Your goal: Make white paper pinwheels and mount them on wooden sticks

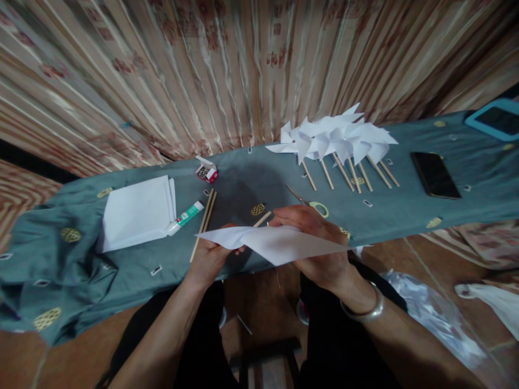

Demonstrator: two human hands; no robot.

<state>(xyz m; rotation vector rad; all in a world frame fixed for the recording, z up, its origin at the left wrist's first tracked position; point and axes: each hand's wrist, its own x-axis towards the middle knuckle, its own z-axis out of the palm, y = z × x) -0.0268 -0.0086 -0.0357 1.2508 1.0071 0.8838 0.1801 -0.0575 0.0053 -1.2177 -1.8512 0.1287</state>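
Plainly white paper [292, 246], sharp-cornered

Backdrop: pleated curtain [227, 70], cream and brown with reddish floral motifs, sweeping from 10 through 12 to 2 o'clock. Dark bar [36, 162] crosses the folds at 9. Long table [393, 210] runs 9 to 3 under a grey-green cloth [133, 275] printed with yellow pineapples and small labels; cloth bunches and hangs at 8. Floor [73, 346]: brown tile, pale joints visible at 4 and 7. Dark furniture frame [265, 351] at 6, type unclear. Light dim, soft shadow near centre.
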